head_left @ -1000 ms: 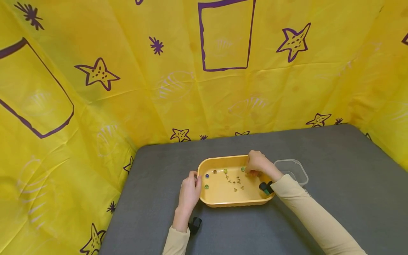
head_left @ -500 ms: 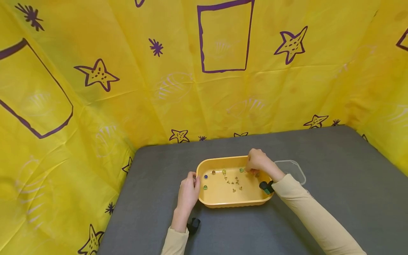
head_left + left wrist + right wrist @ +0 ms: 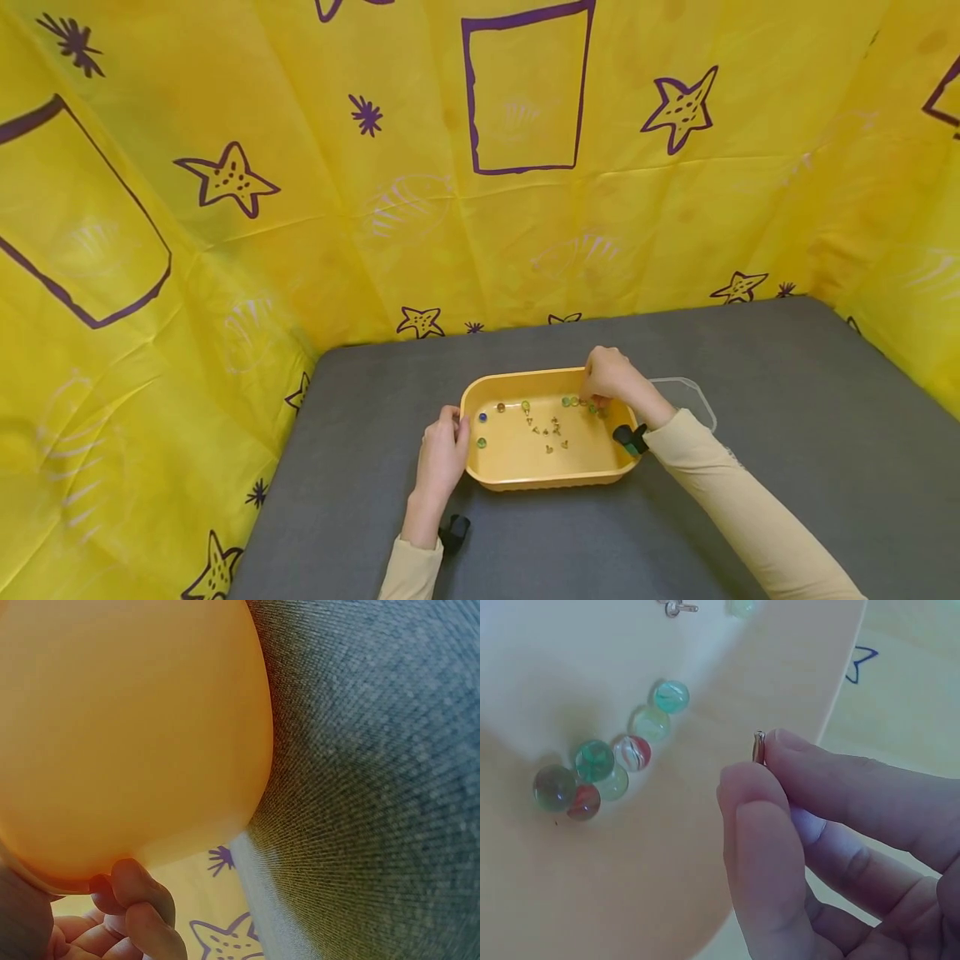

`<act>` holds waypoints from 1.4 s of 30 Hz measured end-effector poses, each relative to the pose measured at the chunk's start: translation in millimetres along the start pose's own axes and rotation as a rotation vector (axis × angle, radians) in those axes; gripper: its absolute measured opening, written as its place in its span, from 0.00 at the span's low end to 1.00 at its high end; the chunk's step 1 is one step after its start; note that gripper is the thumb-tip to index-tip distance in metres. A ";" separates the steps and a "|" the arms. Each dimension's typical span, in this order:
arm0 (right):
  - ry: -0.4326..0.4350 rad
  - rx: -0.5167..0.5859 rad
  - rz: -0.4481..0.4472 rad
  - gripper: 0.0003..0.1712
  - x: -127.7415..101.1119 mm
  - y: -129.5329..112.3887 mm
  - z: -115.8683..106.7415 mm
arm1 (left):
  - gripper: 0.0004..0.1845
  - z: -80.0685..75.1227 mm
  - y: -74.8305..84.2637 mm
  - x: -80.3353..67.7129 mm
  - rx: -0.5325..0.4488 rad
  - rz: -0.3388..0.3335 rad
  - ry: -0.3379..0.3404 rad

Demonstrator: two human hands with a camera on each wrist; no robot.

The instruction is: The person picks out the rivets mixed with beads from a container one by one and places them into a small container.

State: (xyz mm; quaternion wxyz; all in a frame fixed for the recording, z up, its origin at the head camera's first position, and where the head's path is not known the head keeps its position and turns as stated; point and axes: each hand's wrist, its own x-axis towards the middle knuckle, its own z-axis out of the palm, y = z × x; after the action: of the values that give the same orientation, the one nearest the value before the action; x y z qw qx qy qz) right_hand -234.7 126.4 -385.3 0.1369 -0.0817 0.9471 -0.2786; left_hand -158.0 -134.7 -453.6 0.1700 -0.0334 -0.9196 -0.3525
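Lifted slightly, the right hand (image 3: 611, 379) now pinches a small brass pin (image 3: 758, 747) above the marbles (image 3: 615, 769); the left hand (image 3: 442, 454) still grips the yellow tray (image 3: 517, 479).

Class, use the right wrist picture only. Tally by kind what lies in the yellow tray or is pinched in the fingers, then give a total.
Marbles: 8, seven clustered and one cut off at the top edge.
Metal pieces: 2, one pinched by the right hand, one lying in the yellow tray.
Total: 10

Grey table (image 3: 750, 417); yellow star-printed cloth (image 3: 300, 208) walls around.
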 end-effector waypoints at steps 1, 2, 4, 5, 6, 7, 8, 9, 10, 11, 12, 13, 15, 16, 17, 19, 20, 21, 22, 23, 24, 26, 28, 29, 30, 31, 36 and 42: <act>0.003 -0.001 -0.002 0.09 -0.2 -0.2 -0.6 | 0.06 -0.2 -0.3 0.2 -0.001 0.001 0.001; 0.004 0.001 -0.003 0.09 -0.3 -0.2 -1.1 | 0.06 -0.3 -0.6 0.4 -0.002 0.002 0.003; 0.011 0.000 -0.010 0.09 -0.7 -0.4 -2.7 | 0.06 -0.7 -1.5 0.8 -0.001 0.007 0.006; 0.014 0.000 -0.012 0.09 -0.9 -0.7 -3.6 | 0.06 -0.8 -1.9 1.0 -0.001 0.010 0.009; 0.016 0.000 -0.009 0.09 -1.0 -0.8 -4.6 | 0.06 -0.8 -2.4 1.1 -0.001 0.013 0.011; 0.018 0.000 -0.008 0.09 -1.3 -0.8 -5.9 | 0.06 -0.9 -2.9 1.2 -0.002 0.015 0.013; 0.016 0.005 -0.001 0.08 -1.5 -1.0 -7.1 | 0.06 -0.9 -3.2 1.3 -0.001 0.017 0.014; 0.017 0.004 0.002 0.08 -1.6 -1.0 -8.5 | 0.06 -1.0 -3.4 1.5 0.000 0.018 0.015; 0.018 0.003 0.003 0.08 -1.7 -1.1 -9.8 | 0.06 -1.2 -3.5 1.6 -0.002 0.018 0.016; 0.015 0.006 0.008 0.07 -2.0 -1.4 -10.9 | 0.06 -1.4 -3.5 1.8 -0.004 0.018 0.015; 0.013 0.008 0.012 0.07 -2.1 -1.5 -11.8 | 0.06 -1.5 -3.5 1.9 -0.004 0.015 0.014; 0.011 0.009 0.013 0.07 -2.4 -1.7 -12.5 | 0.07 -1.7 -3.3 2.0 -0.004 0.013 0.013; 0.011 0.009 0.015 0.07 -2.7 -1.8 -13.3 | 0.07 -1.9 -2.8 2.3 -0.005 0.009 0.010; 0.010 0.012 0.018 0.08 -2.8 -1.6 -13.5 | 0.07 -1.9 -2.7 2.2 -0.005 0.007 0.009; 0.011 0.015 0.025 0.08 -3.0 -1.5 -13.6 | 0.07 -1.8 -2.6 2.2 -0.004 0.006 0.009; 0.015 0.017 0.028 0.08 -3.4 -0.5 -14.1 | 0.07 -1.4 -2.5 2.1 -0.003 0.005 0.008; 0.018 0.016 0.030 0.08 -3.6 -0.1 -14.4 | 0.07 -1.2 -2.5 2.2 -0.003 0.006 0.009; 0.020 0.017 0.031 0.08 -3.9 0.4 -14.8 | 0.07 -1.0 -2.5 2.1 -0.002 0.006 0.010; 0.020 0.018 0.029 0.08 -4.3 0.9 -15.4 | 0.07 -0.8 -2.4 1.9 -0.003 0.006 0.011; 0.021 0.016 0.028 0.08 -4.8 1.5 -16.0 | 0.07 -0.7 -2.3 1.9 -0.004 0.007 0.011; 0.020 0.018 0.024 0.08 -5.1 2.1 -16.6 | 0.07 -0.6 -2.2 1.7 -0.005 0.007 0.011; 0.021 0.015 0.018 0.08 -5.7 3.2 -17.6 | 0.07 -0.5 -1.9 1.5 -0.006 0.007 0.011; 0.024 0.010 0.013 0.08 -6.3 4.8 -18.5 | 0.07 -0.4 -1.6 1.3 -0.007 0.007 0.010; 0.027 0.008 0.012 0.07 -6.4 5.6 -18.9 | 0.07 -0.4 -1.4 1.2 -0.007 0.006 0.009; 0.030 0.006 0.012 0.07 -6.6 6.3 -19.4 | 0.07 -0.4 -1.2 1.1 -0.007 0.004 0.008; 0.032 0.002 0.012 0.08 -7.0 7.0 -19.9 | 0.07 -0.4 -1.0 1.1 -0.008 0.002 0.007; 0.036 0.001 0.018 0.09 -9.0 10.3 -22.2 | 0.07 0.1 -0.7 1.0 -0.016 -0.005 -0.001; 0.039 0.009 0.024 0.08 -12.7 12.6 -24.7 | 0.07 2.0 -1.1 0.5 -0.018 0.006 0.000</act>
State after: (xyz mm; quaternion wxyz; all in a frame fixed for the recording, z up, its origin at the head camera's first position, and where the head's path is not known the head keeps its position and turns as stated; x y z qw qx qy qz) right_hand -231.1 152.4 -369.6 0.1221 -0.0643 0.9492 -0.2827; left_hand -159.3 -134.3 -455.5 0.1708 -0.0376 -0.9164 -0.3600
